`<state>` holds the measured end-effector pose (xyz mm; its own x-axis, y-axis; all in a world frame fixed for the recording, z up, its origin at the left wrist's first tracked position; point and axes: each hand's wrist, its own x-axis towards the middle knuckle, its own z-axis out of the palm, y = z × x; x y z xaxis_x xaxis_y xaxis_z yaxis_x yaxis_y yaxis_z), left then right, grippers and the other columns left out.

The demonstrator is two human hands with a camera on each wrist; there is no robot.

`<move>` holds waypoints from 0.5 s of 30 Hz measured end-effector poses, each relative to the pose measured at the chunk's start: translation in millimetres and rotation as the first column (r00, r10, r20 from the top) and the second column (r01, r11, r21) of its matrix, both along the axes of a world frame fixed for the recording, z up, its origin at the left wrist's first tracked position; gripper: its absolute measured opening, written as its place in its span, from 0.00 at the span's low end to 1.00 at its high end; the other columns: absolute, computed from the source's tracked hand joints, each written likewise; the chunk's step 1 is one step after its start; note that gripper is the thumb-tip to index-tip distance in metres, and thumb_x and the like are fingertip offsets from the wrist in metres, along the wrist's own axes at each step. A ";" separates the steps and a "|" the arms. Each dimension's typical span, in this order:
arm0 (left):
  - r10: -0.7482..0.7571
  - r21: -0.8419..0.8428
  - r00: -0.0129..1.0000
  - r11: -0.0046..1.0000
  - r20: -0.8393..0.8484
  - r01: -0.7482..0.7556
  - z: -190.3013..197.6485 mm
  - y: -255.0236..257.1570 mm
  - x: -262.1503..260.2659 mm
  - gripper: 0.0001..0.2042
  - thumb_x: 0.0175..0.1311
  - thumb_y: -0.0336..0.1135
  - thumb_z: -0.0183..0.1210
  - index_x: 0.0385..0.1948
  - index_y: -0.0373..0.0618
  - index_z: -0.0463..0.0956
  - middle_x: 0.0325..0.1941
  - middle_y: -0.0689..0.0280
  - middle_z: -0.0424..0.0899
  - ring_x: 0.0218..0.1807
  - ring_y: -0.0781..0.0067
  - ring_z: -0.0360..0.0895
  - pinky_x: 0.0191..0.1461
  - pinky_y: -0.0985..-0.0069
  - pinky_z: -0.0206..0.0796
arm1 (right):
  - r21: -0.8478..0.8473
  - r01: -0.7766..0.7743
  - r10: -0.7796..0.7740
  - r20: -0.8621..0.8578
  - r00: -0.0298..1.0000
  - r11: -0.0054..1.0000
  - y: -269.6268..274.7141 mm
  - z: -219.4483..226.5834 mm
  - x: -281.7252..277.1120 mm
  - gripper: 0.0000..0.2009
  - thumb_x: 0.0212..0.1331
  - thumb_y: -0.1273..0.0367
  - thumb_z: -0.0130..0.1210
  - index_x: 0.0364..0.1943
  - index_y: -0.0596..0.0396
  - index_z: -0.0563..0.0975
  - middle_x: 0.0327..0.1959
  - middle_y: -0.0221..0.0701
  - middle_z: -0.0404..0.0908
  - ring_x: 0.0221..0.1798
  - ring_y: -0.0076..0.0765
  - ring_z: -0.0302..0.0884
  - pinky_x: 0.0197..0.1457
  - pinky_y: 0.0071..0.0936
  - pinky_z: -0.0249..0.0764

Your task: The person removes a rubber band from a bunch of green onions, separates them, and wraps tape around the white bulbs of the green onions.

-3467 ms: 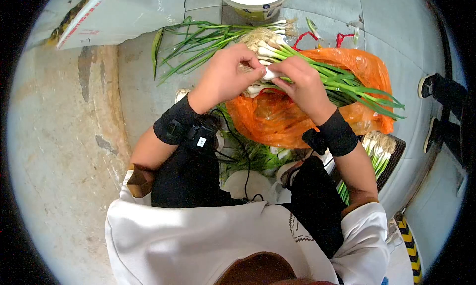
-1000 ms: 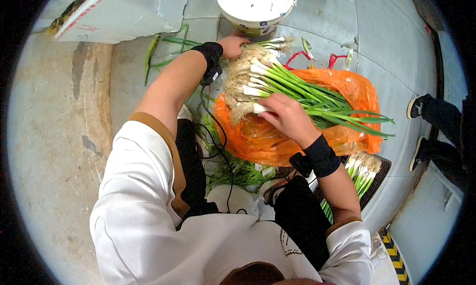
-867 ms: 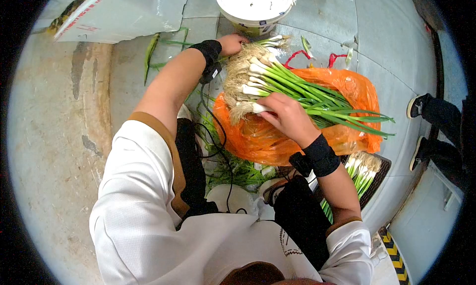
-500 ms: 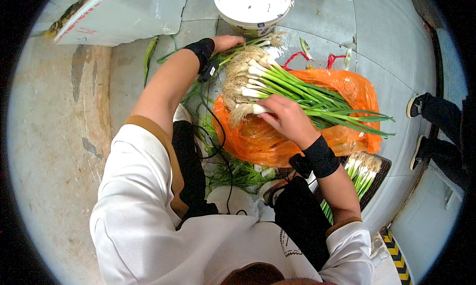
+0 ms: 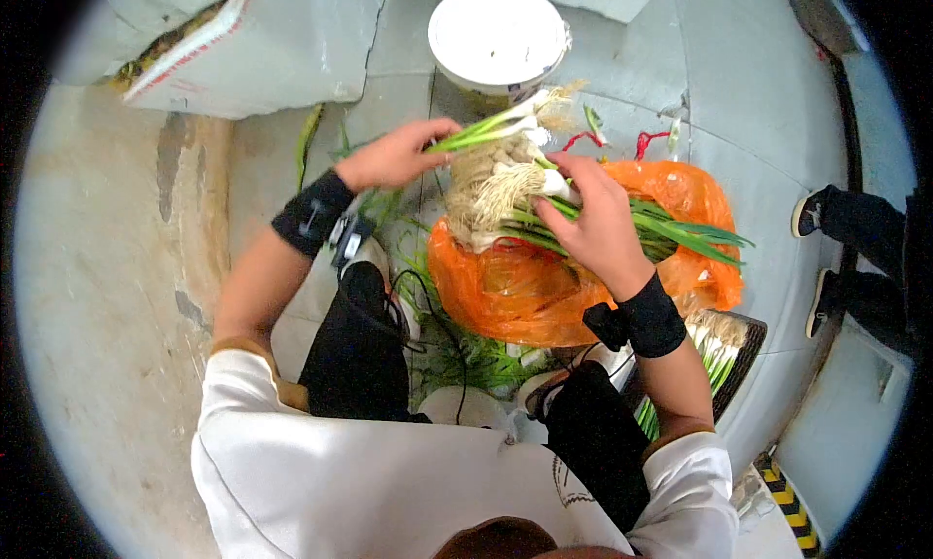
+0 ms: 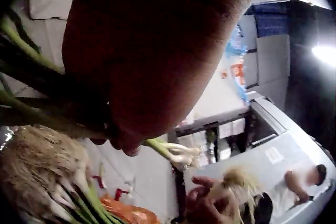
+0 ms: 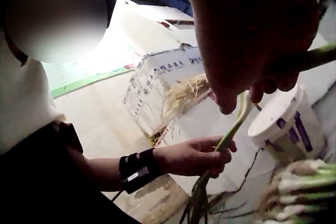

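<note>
My left hand [image 5: 403, 153] grips the stalks of a few green onions [image 5: 510, 123], their white bulbs and roots pointing right. In the right wrist view the left hand [image 7: 197, 155] has its fingers round the stalks [image 7: 227, 139]. My right hand [image 5: 604, 219] holds green onions by the white ends, over the pile, with pale roots [image 5: 510, 190] spreading left. The left wrist view shows the right hand [image 6: 212, 203] beside roots [image 6: 239, 182], and the left hand [image 6: 142, 66] dark and close. Below lies the root-ended pile [image 6: 42, 161], on an orange bag [image 5: 505, 306].
A white-lidded bucket [image 5: 498, 36] stands beyond the hands. Red ties [image 5: 643, 145] lie right of it. A dark tray [image 5: 746, 345] holds more green onions near the right forearm. Loose greens [image 5: 476, 363] lie between the feet; another person's shoes [image 5: 805, 217] are at right.
The left hand has drawn back from beside the bucket, bringing green onions up towards the right hand. The right hand has lifted slightly, its green onions' roots now over the pile.
</note>
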<state>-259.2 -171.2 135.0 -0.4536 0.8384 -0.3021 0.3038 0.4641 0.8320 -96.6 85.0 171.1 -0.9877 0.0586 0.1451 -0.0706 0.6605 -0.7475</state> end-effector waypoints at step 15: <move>0.340 0.701 0.811 0.703 -0.476 0.117 269.1 90.5 109.7 0.17 0.67 0.25 0.56 0.56 0.36 0.69 0.48 0.46 0.75 0.50 0.41 0.74 0.54 0.59 0.68 | -0.505 0.205 -0.461 -0.456 0.761 0.838 -21.6 288.6 38.7 0.10 0.65 0.73 0.60 0.46 0.62 0.79 0.36 0.25 0.82 0.38 0.16 0.75 0.42 0.20 0.72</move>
<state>-149.5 -80.7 404.1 -0.4433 0.6241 0.6434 0.7771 -0.0902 0.6228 -57.8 63.3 459.8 -0.6506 0.5468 0.5270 -0.3778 0.3690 -0.8492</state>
